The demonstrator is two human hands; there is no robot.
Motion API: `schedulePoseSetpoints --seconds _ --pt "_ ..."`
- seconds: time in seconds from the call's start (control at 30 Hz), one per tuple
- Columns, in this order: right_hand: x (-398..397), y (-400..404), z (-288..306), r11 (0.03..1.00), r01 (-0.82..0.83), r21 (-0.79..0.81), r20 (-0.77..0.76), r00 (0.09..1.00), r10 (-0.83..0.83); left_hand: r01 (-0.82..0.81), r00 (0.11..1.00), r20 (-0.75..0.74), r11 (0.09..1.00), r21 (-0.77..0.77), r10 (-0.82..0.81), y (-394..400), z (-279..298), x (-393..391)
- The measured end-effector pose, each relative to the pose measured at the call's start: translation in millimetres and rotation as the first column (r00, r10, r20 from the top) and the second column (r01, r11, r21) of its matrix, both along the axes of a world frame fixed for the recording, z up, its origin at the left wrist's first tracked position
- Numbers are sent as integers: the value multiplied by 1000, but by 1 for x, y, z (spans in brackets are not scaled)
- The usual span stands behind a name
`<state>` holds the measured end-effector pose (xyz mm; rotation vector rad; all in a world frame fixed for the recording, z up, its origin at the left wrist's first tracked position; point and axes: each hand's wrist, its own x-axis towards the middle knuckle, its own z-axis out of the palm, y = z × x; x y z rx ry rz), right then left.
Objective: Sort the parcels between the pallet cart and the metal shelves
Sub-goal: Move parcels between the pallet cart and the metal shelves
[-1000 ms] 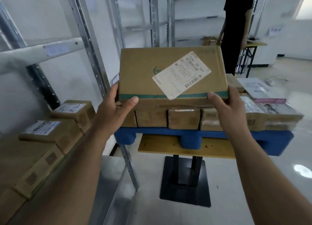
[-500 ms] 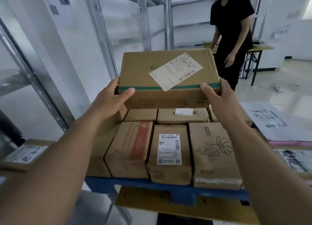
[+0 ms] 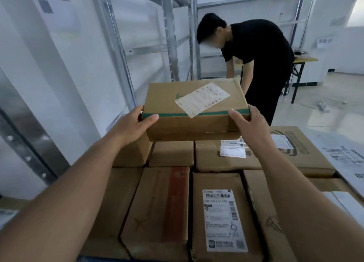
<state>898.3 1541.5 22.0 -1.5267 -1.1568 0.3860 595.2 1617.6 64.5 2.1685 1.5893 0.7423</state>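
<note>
Two hands, left hand (image 3: 131, 126) and right hand (image 3: 248, 124), clasp the cardboard parcel (image 3: 195, 112) at opposite ends; rigid, apparently light, best gripped by its end walls.

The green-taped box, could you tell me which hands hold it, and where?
Both: left hand grips the box at its left end, right hand at its right end.

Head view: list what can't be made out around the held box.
- Label on the held box: print blurred, too small to read.
- Underside of that box: faces away from the camera.
- Fingers of the left hand and right hand: hidden behind the box.
</note>
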Motion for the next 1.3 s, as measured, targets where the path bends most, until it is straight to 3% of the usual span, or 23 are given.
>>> schedulePoseSetpoints --seconds 0.3,0.4,0.53,0.6,0.8,1.3 --pt "-8 36 -14 996 51 -78 41 998 -48 -1 996 -93 999 -49 -4 43 -10 -7" --pt "-11 43 -21 992 50 -113 25 999 -47 30 982 -184 997 -74 -43 50 -15 -9" --pt "-15 47 -36 980 43 -195 68 997 -31 1 901 -432 996 -87 -39 55 -28 -12" --pt "-15 47 -39 979 30 -202 7 1000 -29 -19 880 -474 996 -82 -22 56 -32 -12" --pt "-16 50 -46 957 -98 -273 -240 970 31 -43 877 -481 996 -78 0 55 -31 -12" --pt "-18 41 -52 971 -83 -226 -258 966 22 2 927 -373 998 -68 -27 46 -28 -18"
